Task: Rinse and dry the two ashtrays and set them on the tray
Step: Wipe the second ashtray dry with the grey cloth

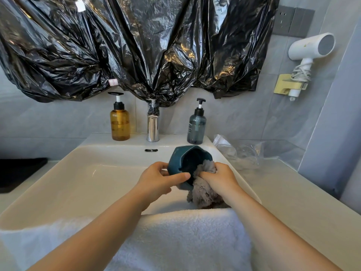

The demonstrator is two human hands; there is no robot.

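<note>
Grey tiled walls [244, 114] carry crumpled black plastic sheeting [136, 45], a white hairdryer [310, 47] and dark sockets [293, 21] above a pale worktop [293, 192].

Both bare forearms reach forward and converge. Left hand [159, 179] grips the ashtray [174, 164] by its rim; right hand [221, 177] clutches a cloth [203, 193], fingers curled.
</note>
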